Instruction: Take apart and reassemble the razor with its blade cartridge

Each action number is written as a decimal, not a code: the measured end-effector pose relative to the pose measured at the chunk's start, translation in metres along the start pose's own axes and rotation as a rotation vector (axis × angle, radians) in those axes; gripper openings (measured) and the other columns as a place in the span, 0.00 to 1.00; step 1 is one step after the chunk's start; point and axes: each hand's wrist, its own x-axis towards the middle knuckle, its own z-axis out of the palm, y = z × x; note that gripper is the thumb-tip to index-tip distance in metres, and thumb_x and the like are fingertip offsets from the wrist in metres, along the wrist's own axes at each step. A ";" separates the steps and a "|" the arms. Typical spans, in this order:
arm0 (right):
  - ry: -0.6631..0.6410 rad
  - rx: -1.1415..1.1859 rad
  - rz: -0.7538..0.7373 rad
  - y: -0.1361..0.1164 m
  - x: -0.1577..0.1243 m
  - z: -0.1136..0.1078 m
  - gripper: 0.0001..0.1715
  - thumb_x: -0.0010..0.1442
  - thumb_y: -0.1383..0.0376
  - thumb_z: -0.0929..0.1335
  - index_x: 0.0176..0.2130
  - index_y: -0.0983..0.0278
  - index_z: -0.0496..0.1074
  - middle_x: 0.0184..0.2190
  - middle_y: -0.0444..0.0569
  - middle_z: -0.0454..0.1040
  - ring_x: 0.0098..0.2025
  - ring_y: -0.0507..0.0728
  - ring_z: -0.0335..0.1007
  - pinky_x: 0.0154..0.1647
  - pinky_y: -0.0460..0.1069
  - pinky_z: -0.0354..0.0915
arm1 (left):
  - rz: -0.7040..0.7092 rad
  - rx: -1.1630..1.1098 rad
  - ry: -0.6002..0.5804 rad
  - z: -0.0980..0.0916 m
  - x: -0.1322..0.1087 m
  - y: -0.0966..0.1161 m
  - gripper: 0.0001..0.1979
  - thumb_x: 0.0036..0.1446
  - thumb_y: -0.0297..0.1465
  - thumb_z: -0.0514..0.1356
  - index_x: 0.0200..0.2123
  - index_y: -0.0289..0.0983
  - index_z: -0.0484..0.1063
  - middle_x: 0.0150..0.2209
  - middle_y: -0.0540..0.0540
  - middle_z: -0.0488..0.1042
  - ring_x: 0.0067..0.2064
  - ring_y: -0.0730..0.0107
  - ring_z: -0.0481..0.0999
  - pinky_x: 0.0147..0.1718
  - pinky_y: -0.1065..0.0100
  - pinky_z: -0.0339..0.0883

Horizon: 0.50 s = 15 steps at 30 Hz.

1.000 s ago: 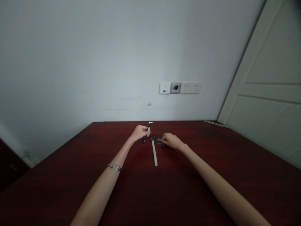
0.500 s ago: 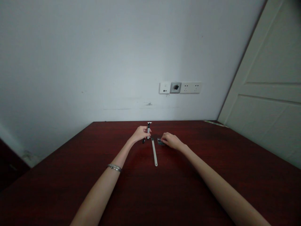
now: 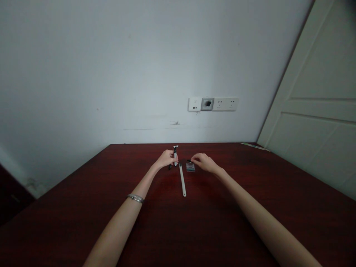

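Note:
My left hand (image 3: 166, 159) is closed around a slim white-and-black handle (image 3: 175, 155) held upright, with a small pale crosspiece at its top. My right hand (image 3: 204, 162) is lifted slightly off the table, its fingertips pinched on a tiny dark piece (image 3: 189, 161). Just below those fingertips a small flat packet (image 3: 190, 168) lies on the dark red table (image 3: 178, 222). A long white strip (image 3: 182, 180) lies between my hands, pointing toward me. A small black bit (image 3: 169, 167) sits by my left hand.
A white wall stands behind the table, with a row of sockets (image 3: 213, 104). A white door (image 3: 319, 111) is at the right. A thin pale item (image 3: 254, 146) lies at the table's far right corner. A bracelet (image 3: 135, 197) is on my left wrist.
My right hand has risen off the packet and drawn back a little with a tiny dark piece, uncovering the packet. The handle in my left hand has tipped more upright.

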 end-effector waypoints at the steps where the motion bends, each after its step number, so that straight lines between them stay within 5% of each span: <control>1: 0.007 0.036 -0.001 -0.001 0.001 -0.002 0.14 0.59 0.61 0.62 0.37 0.62 0.75 0.38 0.49 0.76 0.39 0.55 0.71 0.40 0.47 0.62 | -0.004 -0.008 -0.002 0.000 -0.001 0.001 0.00 0.45 0.23 0.58 0.25 0.31 0.69 0.23 0.46 0.74 0.25 0.72 0.76 0.22 0.74 0.68; 15: 0.024 0.498 -0.090 -0.025 0.006 -0.022 0.18 0.57 0.58 0.63 0.31 0.69 0.75 0.29 0.50 0.77 0.33 0.54 0.71 0.37 0.47 0.64 | 0.001 -0.128 -0.188 -0.003 -0.004 0.008 0.12 0.46 0.32 0.65 0.30 0.29 0.70 0.28 0.41 0.76 0.29 0.69 0.77 0.25 0.72 0.70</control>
